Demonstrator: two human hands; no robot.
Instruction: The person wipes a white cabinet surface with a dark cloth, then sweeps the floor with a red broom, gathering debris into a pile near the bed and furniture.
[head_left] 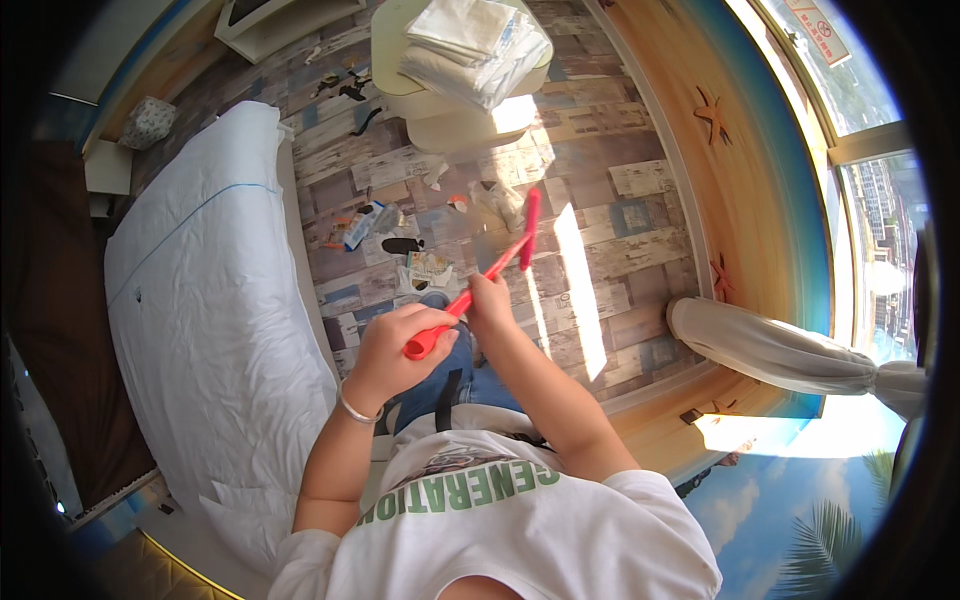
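Observation:
My left hand (393, 345) is wrapped round the top end of a red broom (463, 302), close to the hollow tip of its handle. Lower on the same handle, my right hand (489, 303) is closed round it. The handle slants away from me to the right. Its narrow pinkish-red bar head (530, 230) is at the floor, beside crumpled clear plastic (497, 205). Left of the head lie a black flat piece (403, 245), a blue-and-white wrapper (362, 228) and a printed packet (428, 266).
A bed with white bedding (210, 300) runs along my left. Ahead, folded white linen (470, 45) lies on a pale rounded table (400, 95). Dark scraps (350, 90) litter the floor beyond. A tied curtain (780, 345) hangs by the window at right.

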